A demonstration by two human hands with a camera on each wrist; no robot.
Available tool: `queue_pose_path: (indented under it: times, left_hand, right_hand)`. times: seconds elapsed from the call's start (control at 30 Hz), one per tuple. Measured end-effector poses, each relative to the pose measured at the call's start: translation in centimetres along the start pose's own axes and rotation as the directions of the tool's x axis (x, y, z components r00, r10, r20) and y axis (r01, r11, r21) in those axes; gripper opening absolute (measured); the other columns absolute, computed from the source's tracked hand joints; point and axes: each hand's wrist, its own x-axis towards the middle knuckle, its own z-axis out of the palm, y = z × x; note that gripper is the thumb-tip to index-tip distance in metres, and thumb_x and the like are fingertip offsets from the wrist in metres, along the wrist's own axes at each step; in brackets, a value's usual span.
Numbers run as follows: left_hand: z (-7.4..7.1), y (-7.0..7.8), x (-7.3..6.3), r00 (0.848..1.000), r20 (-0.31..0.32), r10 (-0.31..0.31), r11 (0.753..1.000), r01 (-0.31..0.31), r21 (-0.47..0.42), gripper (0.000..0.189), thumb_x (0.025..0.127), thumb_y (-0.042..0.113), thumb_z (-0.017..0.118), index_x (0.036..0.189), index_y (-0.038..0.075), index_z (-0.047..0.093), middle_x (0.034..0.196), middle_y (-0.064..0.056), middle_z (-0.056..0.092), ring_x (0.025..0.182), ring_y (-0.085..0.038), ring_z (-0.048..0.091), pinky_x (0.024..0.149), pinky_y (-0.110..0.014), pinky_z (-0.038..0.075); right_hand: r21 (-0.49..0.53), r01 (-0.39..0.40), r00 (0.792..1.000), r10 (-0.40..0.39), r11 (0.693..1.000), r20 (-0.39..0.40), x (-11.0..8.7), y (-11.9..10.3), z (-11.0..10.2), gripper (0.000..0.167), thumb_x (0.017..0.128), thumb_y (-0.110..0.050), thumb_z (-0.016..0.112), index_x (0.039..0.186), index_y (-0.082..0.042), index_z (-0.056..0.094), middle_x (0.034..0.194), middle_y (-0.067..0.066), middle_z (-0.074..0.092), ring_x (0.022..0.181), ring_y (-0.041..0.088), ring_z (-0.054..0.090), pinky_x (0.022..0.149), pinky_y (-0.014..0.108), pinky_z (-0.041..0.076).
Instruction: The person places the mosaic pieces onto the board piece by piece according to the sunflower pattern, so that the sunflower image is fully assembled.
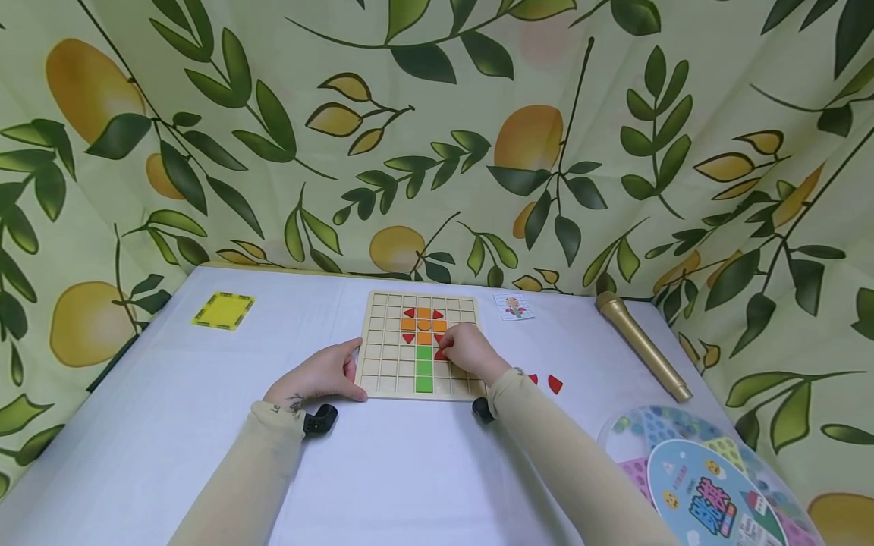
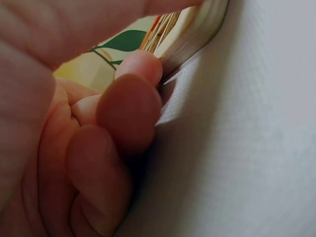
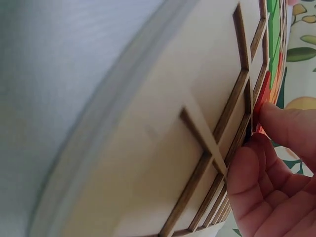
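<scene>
A square wooden grid board [image 1: 382, 364] lies on the table, bearing orange pieces [image 1: 407, 324], red pieces [image 1: 409, 312] and a column of green squares [image 1: 424, 368]. My left hand [image 1: 321, 373] grips the board's near left corner, thumb at the front edge and fingers along the side. In the left wrist view its curled fingers [image 2: 129, 111] lie close to the board's edge. Between thumb and fingertips, my right hand [image 1: 471, 352] pinches a red piece [image 3: 261, 96] at the grid, right beside the green column. Part of the board's right side is hidden under that hand.
Two loose red pieces [image 1: 555, 384] lie right of the board, one partly behind the right sleeve. A pattern card [image 1: 514, 306] sits at the back, a yellow square [image 1: 224, 311] at the left. A gold microphone [image 1: 642, 345] and a round clear case [image 1: 717, 485] occupy the right.
</scene>
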Motion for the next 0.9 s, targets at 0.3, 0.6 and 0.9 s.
queue_pose_path:
  times: [0.3, 0.6, 0.9]
  left_hand:
    - [-0.1, 0.0, 0.1, 1.000, 0.006, -0.009, 1.000, 0.009, 0.019, 0.105, 0.060, 0.019, 0.086, 0.143, -0.004, 0.026, 0.064, -0.002, 0.053, 0.054, -0.014, 0.047, 0.053, -0.026, 0.036]
    - [-0.1, 0.0, 0.1, 1.000, 0.003, -0.008, 1.000, 0.008, 0.022, 0.104, 0.060, 0.018, 0.086, 0.142, -0.005, 0.026, 0.063, -0.002, 0.053, 0.054, -0.014, 0.047, 0.053, -0.027, 0.036]
    - [0.0, 0.0, 0.0, 1.000, -0.003, 0.003, 1.000, -0.003, 0.013, 0.104, 0.059, 0.016, 0.086, 0.142, -0.006, 0.026, 0.063, -0.002, 0.053, 0.054, -0.014, 0.047, 0.053, -0.027, 0.036]
  right_hand:
    - [0.033, -0.079, 0.995, 0.081, 0.996, -0.062, -1.4, 1.4, -3.8, 0.019, 0.086, -0.008, 0.061, 0.103, -0.005, 0.069, 0.103, 0.010, 0.063, 0.090, 0.023, 0.053, 0.082, 0.037, 0.047]
    - [-0.059, -0.237, 0.971, 0.239, 0.970, 0.020, -3.7, 5.1, -5.4, 0.020, 0.082, -0.012, 0.068, 0.101, -0.005, 0.068, 0.092, 0.008, 0.062, 0.079, 0.021, 0.055, 0.067, 0.029, 0.049]
    - [-0.185, -0.185, 0.981, 0.193, 0.965, 0.029, -4.5, 5.4, -3.6, 0.015, 0.075, -0.014, 0.075, 0.085, -0.005, 0.068, 0.077, 0.004, 0.060, 0.067, 0.017, 0.053, 0.060, 0.027, 0.043]
